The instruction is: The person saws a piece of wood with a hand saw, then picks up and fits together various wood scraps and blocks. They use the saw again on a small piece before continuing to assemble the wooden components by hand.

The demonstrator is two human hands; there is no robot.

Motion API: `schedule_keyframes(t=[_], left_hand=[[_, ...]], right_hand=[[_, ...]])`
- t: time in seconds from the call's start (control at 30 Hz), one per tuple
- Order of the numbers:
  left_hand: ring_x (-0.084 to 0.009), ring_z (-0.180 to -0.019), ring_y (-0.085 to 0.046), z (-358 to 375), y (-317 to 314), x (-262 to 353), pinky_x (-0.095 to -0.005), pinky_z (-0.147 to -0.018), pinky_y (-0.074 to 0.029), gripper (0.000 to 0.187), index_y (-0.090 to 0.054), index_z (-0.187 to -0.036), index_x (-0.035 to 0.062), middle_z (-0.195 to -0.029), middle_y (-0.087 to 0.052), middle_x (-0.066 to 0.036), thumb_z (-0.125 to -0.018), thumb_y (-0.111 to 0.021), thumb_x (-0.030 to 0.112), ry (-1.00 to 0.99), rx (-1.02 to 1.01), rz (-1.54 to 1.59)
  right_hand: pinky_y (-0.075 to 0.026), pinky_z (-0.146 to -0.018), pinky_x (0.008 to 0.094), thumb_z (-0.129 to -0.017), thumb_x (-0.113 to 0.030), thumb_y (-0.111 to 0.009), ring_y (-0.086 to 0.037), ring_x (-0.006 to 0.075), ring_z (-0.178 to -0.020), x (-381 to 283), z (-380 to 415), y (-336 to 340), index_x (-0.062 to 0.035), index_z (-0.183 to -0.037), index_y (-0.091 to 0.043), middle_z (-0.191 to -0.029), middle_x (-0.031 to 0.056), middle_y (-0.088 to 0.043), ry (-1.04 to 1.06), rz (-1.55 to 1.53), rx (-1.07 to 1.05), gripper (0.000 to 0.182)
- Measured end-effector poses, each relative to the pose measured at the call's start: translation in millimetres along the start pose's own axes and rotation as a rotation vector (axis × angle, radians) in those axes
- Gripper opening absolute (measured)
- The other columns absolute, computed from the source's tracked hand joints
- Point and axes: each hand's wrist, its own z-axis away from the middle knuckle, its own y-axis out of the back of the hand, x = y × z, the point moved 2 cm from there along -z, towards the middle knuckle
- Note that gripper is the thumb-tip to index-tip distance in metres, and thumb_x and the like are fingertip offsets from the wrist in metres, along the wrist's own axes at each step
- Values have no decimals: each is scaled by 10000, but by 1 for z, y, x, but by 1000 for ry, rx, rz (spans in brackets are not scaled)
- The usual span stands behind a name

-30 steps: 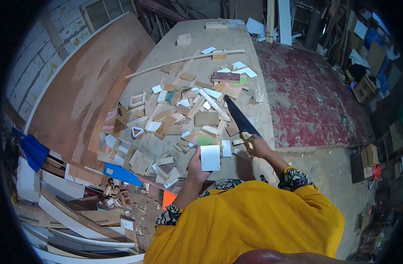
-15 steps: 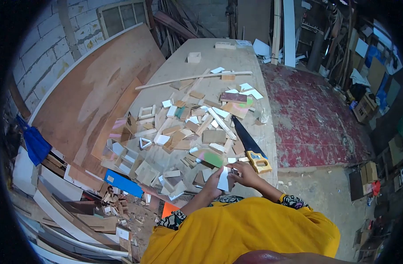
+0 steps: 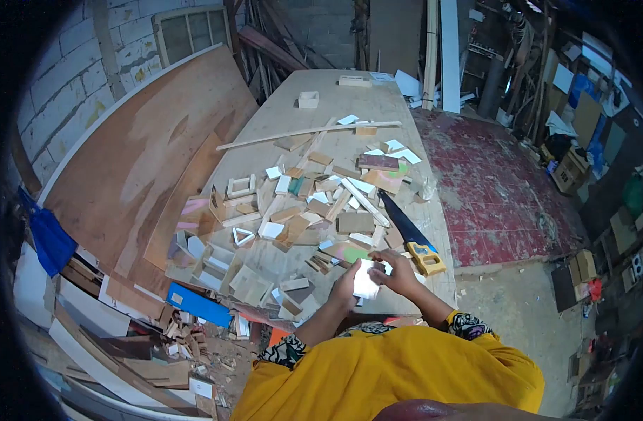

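A small flat white piece (image 3: 365,282), bright on its face, is held close to my body at the table's near edge. My left hand (image 3: 344,286) grips it along its left side. On its right side, my right hand (image 3: 397,274) has its fingers closed on the same piece. Just right of my right hand lies a handsaw (image 3: 405,231) with a yellow handle, its dark blade pointing away from me. Beyond my hands, wood offcuts (image 3: 353,223), some white-faced, are heaped on the wooden table (image 3: 276,126).
A long thin strip (image 3: 307,135) lies across the table beyond the heap. Two small wooden boxes (image 3: 308,99) stand farther back. Large boards (image 3: 139,161) lean along the left side. A blue bag (image 3: 49,235) hangs at far left. Red flooring (image 3: 490,189) lies to the right.
The white piece has turned so that its broad bright face shows more. Both hands remain on it, the right one slightly shifted. The whole view has moved a little.
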Motion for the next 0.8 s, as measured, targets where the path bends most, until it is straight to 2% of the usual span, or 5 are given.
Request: schedule_keyframes(t=[0.1,0.3,0.37,0.43,0.8], left_hand=[[-196,-851,-603,-9,2,6,-344,-707,-502,379,-488,-1149,51,-986,-590,-75,-933,-450,360,-82,171,-26],[-158,-1008,-518,-12,-27,25,-330,-873,-421,383,-483,-1193,65,-1101,-546,-50,-933,-460,346,-146,153,-32],[-158,-1049,-490,-19,-44,23,-339,-880,-414,390,-474,-1224,71,-1155,-523,-41,-941,-447,338,-141,-41,72],[-176,-1153,-436,-13,-70,20,-352,-956,-368,437,-413,-1290,73,-1247,-473,-39,-950,-421,348,-119,-25,47],[-187,-1245,-357,-52,-90,31,-331,-996,-311,552,-330,-1356,63,-1337,-412,-59,-949,-341,436,-414,-209,91]], right_hand=[[-460,-797,360,-711,-181,-711,-558,322,-976,-10,-1,-4,-71,-1071,-590,-1101,167,-557,27,202,206,395],[-167,-1060,451,-879,-360,-450,-218,367,-1322,-28,-2,-20,34,-1347,-284,-1415,221,-243,1,617,57,634],[-223,-1022,519,-865,-306,-484,-267,397,-1294,-14,-15,-9,33,-1338,-304,-1388,238,-295,-12,254,149,609],[-281,-1024,413,-875,-256,-461,-319,443,-1241,-10,-35,10,3,-1343,-308,-1365,286,-291,83,95,275,555],[-103,-1089,421,-926,-306,-380,-116,369,-1358,-11,-46,8,-21,-1409,-175,-1459,228,-134,81,-109,237,597]])
